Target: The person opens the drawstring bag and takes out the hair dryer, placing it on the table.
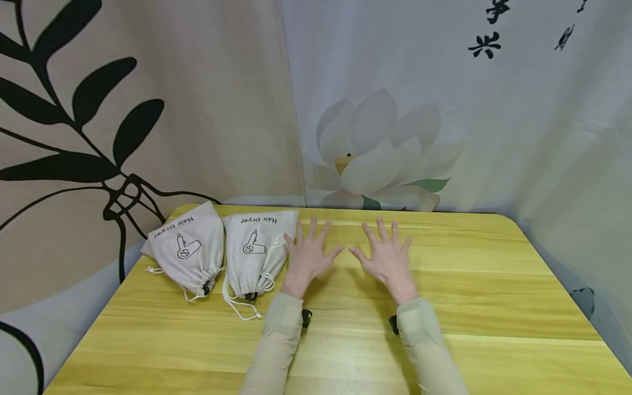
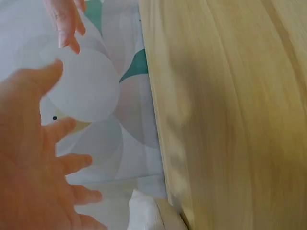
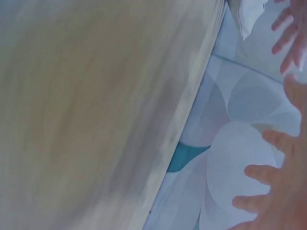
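Note:
Two white drawstring bags, each printed "Hair Dryer" with a dryer drawing, lie side by side at the table's left: one outer bag (image 1: 185,252) and one inner bag (image 1: 259,252). Their cords trail toward the near side. My left hand (image 1: 308,258), fingers spread, is just right of the inner bag and holds nothing. My right hand (image 1: 387,260) is spread too, with nothing in it, a short gap away from the left. Shadows fall on the wood beneath both. A white bag corner (image 2: 144,211) shows low in the left wrist view.
The wooden table (image 1: 494,285) reaches back to a hanging cloth backdrop (image 1: 237,109) printed with leaves, a lotus and characters. A dark band piece (image 1: 306,317) is on the left wrist and another (image 1: 393,324) on the right.

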`<state>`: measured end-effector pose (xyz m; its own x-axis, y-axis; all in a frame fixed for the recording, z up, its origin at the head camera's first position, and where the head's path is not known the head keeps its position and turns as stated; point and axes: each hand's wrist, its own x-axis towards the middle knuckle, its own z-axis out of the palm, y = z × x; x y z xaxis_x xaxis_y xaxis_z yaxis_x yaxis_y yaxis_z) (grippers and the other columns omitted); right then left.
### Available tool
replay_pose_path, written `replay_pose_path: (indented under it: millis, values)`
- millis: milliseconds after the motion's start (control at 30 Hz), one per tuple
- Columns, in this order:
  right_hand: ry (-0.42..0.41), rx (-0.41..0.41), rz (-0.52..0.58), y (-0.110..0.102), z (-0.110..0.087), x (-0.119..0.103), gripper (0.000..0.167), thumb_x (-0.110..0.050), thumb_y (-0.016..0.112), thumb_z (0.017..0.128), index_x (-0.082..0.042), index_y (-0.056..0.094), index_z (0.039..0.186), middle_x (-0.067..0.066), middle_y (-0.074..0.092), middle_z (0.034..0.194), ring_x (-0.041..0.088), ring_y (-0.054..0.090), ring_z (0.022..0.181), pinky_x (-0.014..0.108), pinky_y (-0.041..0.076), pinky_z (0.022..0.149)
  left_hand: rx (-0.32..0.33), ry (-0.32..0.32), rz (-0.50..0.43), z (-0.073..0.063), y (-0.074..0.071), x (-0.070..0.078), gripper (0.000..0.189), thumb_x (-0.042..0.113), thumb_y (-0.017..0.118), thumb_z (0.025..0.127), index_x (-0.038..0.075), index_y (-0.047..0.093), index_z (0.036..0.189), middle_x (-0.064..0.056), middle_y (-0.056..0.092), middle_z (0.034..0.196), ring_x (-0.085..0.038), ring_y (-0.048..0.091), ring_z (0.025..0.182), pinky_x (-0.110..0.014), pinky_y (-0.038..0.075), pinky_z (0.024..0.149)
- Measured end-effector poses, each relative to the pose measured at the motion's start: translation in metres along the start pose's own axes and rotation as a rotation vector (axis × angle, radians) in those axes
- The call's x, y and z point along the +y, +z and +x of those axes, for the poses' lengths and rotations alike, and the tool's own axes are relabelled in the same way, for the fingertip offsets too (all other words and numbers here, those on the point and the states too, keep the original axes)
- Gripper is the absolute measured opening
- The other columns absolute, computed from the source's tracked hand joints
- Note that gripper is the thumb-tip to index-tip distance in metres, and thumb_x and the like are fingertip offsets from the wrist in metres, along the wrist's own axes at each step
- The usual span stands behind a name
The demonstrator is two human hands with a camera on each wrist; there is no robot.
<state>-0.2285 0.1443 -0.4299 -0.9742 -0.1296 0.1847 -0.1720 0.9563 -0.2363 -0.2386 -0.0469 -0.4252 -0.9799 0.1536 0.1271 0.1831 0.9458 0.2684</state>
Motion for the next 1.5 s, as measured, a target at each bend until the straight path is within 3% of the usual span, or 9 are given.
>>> replay_pose_path:
  millis: [167,333,467,667,900,1000,1233,1333,1500]
  values:
    - [-0.074,0.072,0.022,0.003,0.002,-0.018,0.064,-0.054,0.051,0.092,-0.020,0.040,0.144,0.016,0.037,0.150,0.044,0.037,0.136,0.068,0.029,0.105,0.108,0.000,-0.007,0.000,-0.006,-0.011,0.058,0.048,0.051,0.093,0.019,0.042,0.143,-0.013,0.046,0.145,-0.041,0.041,0.133,-0.060,0.036,0.105]
    - [-0.211,0.142,0.048,0.009,0.004,-0.043,0.050,-0.032,0.066,0.088,-0.009,0.054,0.131,0.015,0.057,0.131,0.036,0.058,0.116,0.048,0.049,0.096,0.238,-0.017,-0.061,-0.004,-0.016,-0.029,0.037,0.026,0.062,0.091,0.007,0.062,0.123,-0.015,0.066,0.119,-0.036,0.063,0.103,-0.047,0.054,0.081]
    - [-0.290,0.118,0.072,0.015,0.005,-0.063,0.041,-0.021,0.069,0.086,-0.008,0.059,0.124,0.011,0.063,0.122,0.031,0.063,0.107,0.042,0.055,0.085,0.285,-0.065,-0.108,-0.008,-0.023,-0.046,0.031,0.018,0.063,0.090,0.005,0.065,0.118,-0.017,0.067,0.114,-0.036,0.063,0.096,-0.047,0.055,0.072]
    - [-0.385,0.021,0.085,0.020,0.005,-0.089,0.037,-0.019,0.066,0.089,-0.009,0.059,0.123,0.009,0.064,0.120,0.028,0.064,0.105,0.039,0.056,0.082,0.294,-0.181,-0.146,-0.016,-0.038,-0.073,0.035,0.017,0.059,0.092,0.006,0.060,0.124,-0.019,0.062,0.121,-0.040,0.059,0.104,-0.052,0.054,0.073]
    - [-0.478,-0.024,0.043,0.028,0.004,-0.113,0.038,-0.024,0.066,0.089,-0.009,0.060,0.124,0.008,0.064,0.121,0.025,0.064,0.107,0.036,0.054,0.089,0.375,-0.230,-0.127,-0.027,-0.049,-0.099,0.038,0.011,0.061,0.089,0.001,0.059,0.125,-0.026,0.058,0.123,-0.048,0.056,0.105,-0.056,0.051,0.080]
    - [-0.510,-0.049,0.023,0.032,0.003,-0.122,0.041,-0.027,0.065,0.089,-0.010,0.059,0.126,0.007,0.063,0.123,0.024,0.063,0.108,0.035,0.053,0.091,0.356,-0.270,-0.133,-0.032,-0.052,-0.108,0.041,0.011,0.061,0.088,0.000,0.056,0.127,-0.029,0.055,0.125,-0.051,0.053,0.107,-0.057,0.048,0.084]
    - [-0.582,-0.080,0.002,0.036,-0.002,-0.141,0.043,-0.032,0.064,0.089,-0.014,0.057,0.127,0.005,0.063,0.124,0.020,0.065,0.103,0.031,0.055,0.086,0.129,-0.381,-0.177,-0.041,-0.060,-0.124,0.051,0.019,0.051,0.095,-0.002,0.040,0.139,-0.034,0.043,0.134,-0.056,0.047,0.113,-0.063,0.047,0.084]
    - [-0.595,-0.076,0.006,0.037,-0.003,-0.146,0.043,-0.031,0.066,0.088,-0.014,0.058,0.126,0.004,0.063,0.122,0.019,0.066,0.100,0.030,0.056,0.082,0.056,-0.367,-0.222,-0.041,-0.061,-0.128,0.051,0.021,0.048,0.096,-0.005,0.039,0.139,-0.034,0.043,0.135,-0.053,0.047,0.116,-0.062,0.045,0.090]
    - [-0.579,-0.076,0.017,0.040,-0.003,-0.146,0.044,-0.032,0.068,0.086,-0.015,0.059,0.125,0.003,0.063,0.122,0.018,0.065,0.101,0.030,0.055,0.082,0.046,-0.324,-0.264,-0.041,-0.060,-0.130,0.047,0.019,0.052,0.094,-0.008,0.047,0.132,-0.033,0.047,0.133,-0.047,0.047,0.121,-0.056,0.041,0.099]
